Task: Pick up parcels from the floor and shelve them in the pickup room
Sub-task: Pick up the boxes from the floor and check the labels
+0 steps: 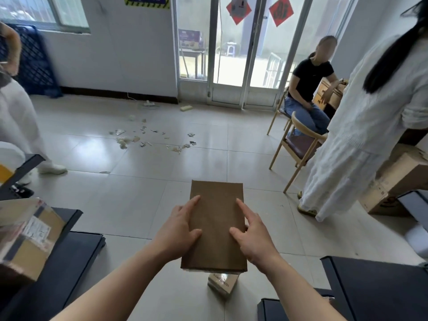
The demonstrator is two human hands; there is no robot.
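Clear of the tiled floor [139, 193], a flat brown cardboard parcel [216, 225] is held level between 2 forward-reaching arms. The left hand [178, 230] and right hand [252, 237] clasp its long edges, thumb and forefinger on top, other fingers hidden beneath. It looks stiff, thin and light, best gripped mid-edge. A smaller parcel [222, 286] lies on the floor below.
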